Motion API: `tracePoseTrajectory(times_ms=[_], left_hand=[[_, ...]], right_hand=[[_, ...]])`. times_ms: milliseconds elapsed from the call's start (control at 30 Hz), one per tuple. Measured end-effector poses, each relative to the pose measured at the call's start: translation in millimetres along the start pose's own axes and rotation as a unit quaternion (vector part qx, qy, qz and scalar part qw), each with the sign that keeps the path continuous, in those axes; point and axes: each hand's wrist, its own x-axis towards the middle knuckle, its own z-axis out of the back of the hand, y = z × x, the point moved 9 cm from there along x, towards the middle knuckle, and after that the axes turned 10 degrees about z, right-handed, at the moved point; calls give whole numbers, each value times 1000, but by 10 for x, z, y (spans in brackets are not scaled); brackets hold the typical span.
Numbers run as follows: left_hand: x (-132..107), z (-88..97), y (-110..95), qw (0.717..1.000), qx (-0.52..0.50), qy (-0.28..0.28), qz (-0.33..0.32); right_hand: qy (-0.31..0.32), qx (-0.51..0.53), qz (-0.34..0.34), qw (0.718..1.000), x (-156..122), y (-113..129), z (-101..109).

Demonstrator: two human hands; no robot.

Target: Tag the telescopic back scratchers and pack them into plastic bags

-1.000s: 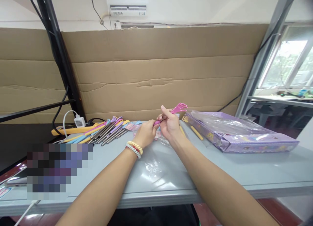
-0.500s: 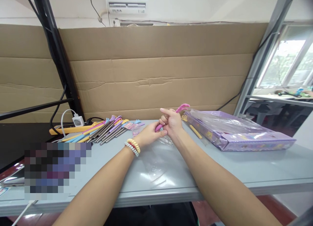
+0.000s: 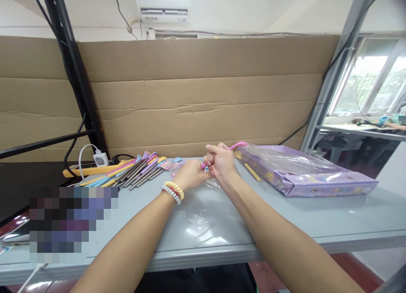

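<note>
Your right hand (image 3: 222, 160) is closed round one pink scratcher (image 3: 238, 145), over the table (image 3: 301, 217); your left hand (image 3: 189, 174) meets its near end, its grip too hidden to tell. Hold the handle firmly, working straight along it. One purple box (image 3: 330, 189), one yellow scratcher (image 3: 252, 172) beside it; the heap of scratchers (image 3: 139, 171) is too tangled to count

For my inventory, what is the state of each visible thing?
Pink tool: held
Right grip: closed on pink tool
Left grip: at its handle end, closure unclear
Purple box: lying flat, plastic on top
Yellow tool: lying beside box
Tool pile: loose, overlapping
White charger: cable attached
</note>
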Motion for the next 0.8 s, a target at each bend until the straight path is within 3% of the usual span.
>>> tracePoseTrajectory(times_ms=[233,433,633,800], left_hand=[[-17,16,-51,999,22,-24,-34],[-76,-6,-82,994,-85,19,-67],[-40,23,-33,981,-188,38,-21],[-40,23,-47,973,-219,36,-57]], right_hand=[[-7,13,31,999,36,40,22],[-1,30,21,999,69,-30,63],[109,69,-23,991,52,-97,-89],[156,29,-51,986,-30,-168,-171]])
